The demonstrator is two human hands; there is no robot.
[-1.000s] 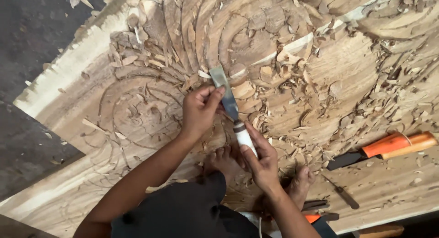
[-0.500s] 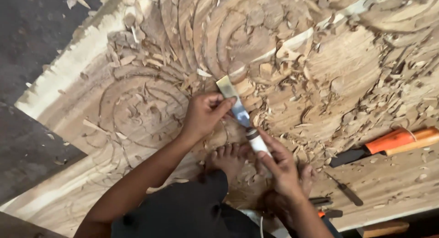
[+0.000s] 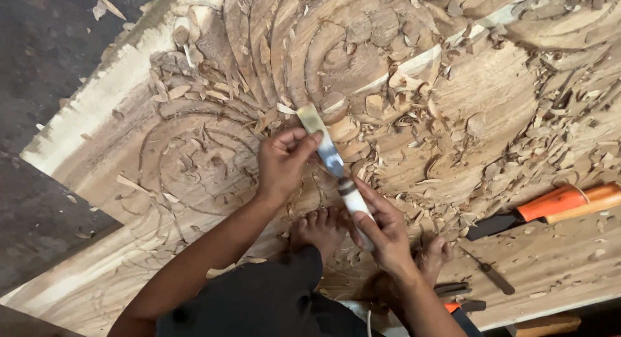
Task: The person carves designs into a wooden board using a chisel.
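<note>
Sliding forward since a moment ago, the chisel (image 3: 326, 151), clenched by left hand (image 3: 283, 162) on the blade and right hand (image 3: 381, 228) on the handle, now bites the carved wooden panel (image 3: 213, 162).

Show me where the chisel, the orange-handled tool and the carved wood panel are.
chisel (image 3: 328, 149), head view, on the flat metal blade.
orange-handled tool (image 3: 555, 203), head view, on the orange part of its handle.
carved wood panel (image 3: 200, 162), head view, on the round carved spiral at left.

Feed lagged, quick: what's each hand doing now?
Left hand: closed on the chisel blade.
Right hand: closed on the chisel handle.
</note>
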